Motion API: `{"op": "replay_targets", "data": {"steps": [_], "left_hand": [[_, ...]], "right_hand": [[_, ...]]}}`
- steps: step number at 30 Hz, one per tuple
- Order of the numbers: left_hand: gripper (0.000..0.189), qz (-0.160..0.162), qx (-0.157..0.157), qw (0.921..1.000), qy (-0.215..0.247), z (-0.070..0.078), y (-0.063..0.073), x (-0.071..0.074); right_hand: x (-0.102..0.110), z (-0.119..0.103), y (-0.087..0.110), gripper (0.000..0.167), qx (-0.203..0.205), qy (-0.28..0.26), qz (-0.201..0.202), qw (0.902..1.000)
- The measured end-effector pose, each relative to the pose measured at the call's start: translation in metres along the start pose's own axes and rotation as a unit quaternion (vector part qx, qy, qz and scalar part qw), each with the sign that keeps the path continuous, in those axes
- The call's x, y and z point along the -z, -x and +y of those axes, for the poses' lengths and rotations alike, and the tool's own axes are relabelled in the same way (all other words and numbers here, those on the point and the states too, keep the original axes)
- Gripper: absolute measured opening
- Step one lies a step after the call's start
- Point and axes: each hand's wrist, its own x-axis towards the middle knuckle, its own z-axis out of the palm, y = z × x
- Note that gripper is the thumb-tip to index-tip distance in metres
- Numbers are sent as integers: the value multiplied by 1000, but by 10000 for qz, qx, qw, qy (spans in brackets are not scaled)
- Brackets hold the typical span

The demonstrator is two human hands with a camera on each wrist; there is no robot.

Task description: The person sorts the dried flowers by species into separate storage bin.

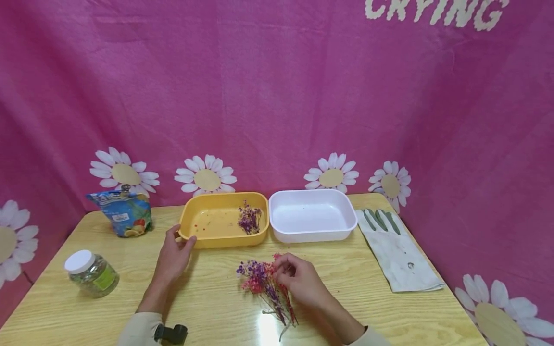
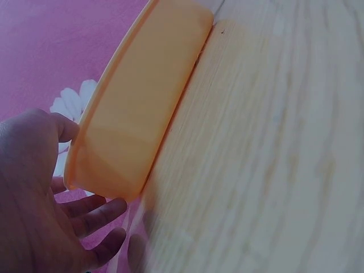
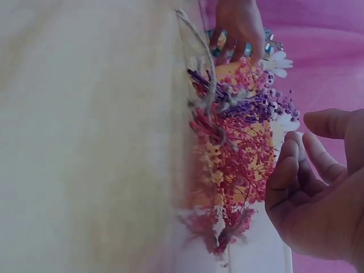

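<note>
A bunch of dried purple and pink flowers (image 1: 258,279) lies on the table, its stems toward me. My right hand (image 1: 301,282) is at the right side of the bunch, fingers bent. In the right wrist view a gap shows between thumb and fingers, beside the pink flower heads (image 3: 244,156); string wraps the stems. With thumb and fingers, my left hand (image 1: 174,256) holds the near left corner of a yellow plastic tub (image 1: 229,242). The thumb touches its rim in the left wrist view. Purple dried flowers (image 1: 249,218) and small red bits lie inside the tub.
Right of the yellow tub stands a white tub (image 1: 313,235). A folded cloth (image 1: 402,266) with green leaf shapes lies at the right edge. On the left are a white-lidded jar (image 1: 93,276) and a blue pouch (image 1: 123,211). A pink curtain (image 1: 259,96) hangs behind.
</note>
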Motion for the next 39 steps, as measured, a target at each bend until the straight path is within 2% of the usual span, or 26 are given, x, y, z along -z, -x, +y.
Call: {"op": "replay_targets", "data": {"steps": [7,11,16,21,26,30,35,39], "left_hand": [[71,-11,-26,10000,-54,0,1,0],[72,-33,-17,10000,-49,0,1,1],[73,-96,45,9999,-50,-2,2,0],[72,-75,-15,9999,-65,-2,1,0],[72,-44,-81,10000,-36,-2,0,0],[72,-90,-40,10000,-14,-3,1,1],[73,-131,-10,9999,-7,-3,1,0],[73,-111,3,9999,-4,-1,1,1]], "right_hand": [[-1,3,9,19,-38,399,-127,9991],[-1,6,12,17,-50,703,-345,9969],[-3,9,15,15,133,1219,-580,9908],[-4,7,18,20,233,1828,-579,9812],[-7,6,21,25,35,2155,-665,9742],[-9,6,23,25,-14,2244,-662,9722],[-10,9,23,13,19,2192,-679,9733],[-8,8,21,9,-211,2013,-751,9764]]}}
